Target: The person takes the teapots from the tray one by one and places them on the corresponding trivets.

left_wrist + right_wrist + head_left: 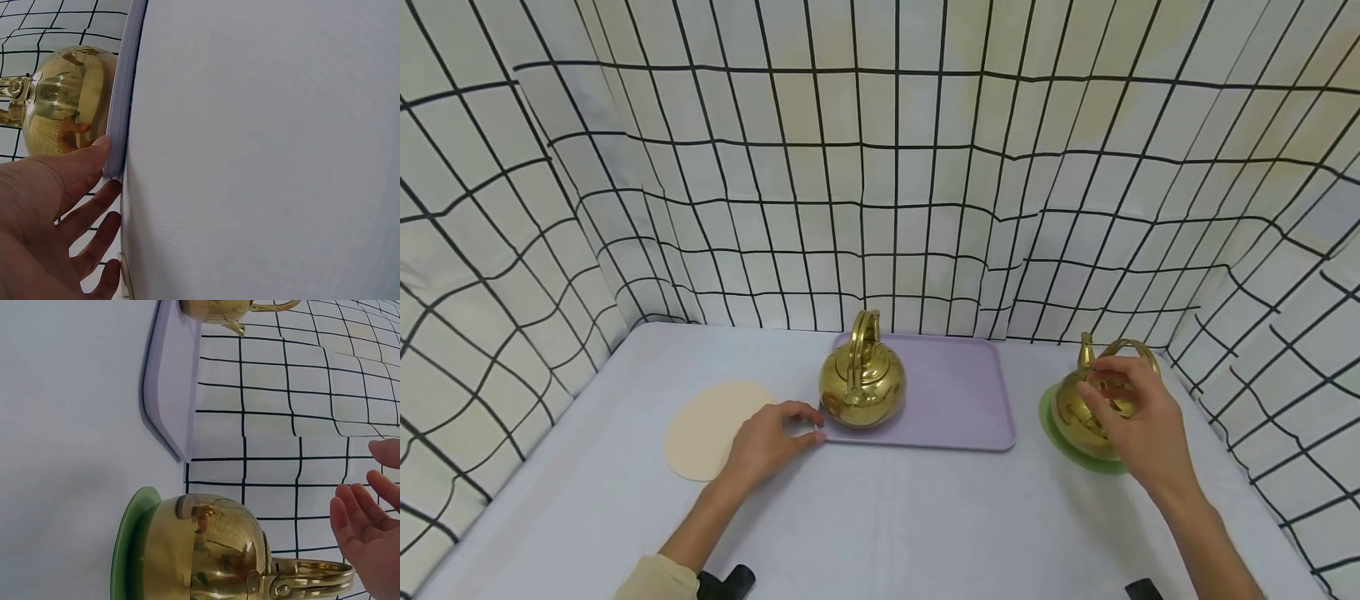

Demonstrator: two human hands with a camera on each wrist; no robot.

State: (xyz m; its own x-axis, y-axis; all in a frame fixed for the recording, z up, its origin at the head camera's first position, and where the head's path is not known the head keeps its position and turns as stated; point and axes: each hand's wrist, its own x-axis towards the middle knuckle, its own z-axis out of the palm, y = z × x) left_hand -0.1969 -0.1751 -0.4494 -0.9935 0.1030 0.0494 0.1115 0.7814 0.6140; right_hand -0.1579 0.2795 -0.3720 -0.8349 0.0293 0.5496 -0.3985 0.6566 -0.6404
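Left hand (767,442) loosely spread, thumb touching purple tray (958,392) at its near-left corner, gold teapot (862,387) just beyond on tray's left end; right hand (1138,417) fingers apart, just beside second teapot (1084,427) on green disc (1052,427), right of tray.

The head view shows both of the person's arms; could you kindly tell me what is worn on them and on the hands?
A cream sleeve covers part of the left forearm, beside a rounded black piece. The right forearm shows no sleeve; a black block sits near it. The left hand and right hand are ungloved.
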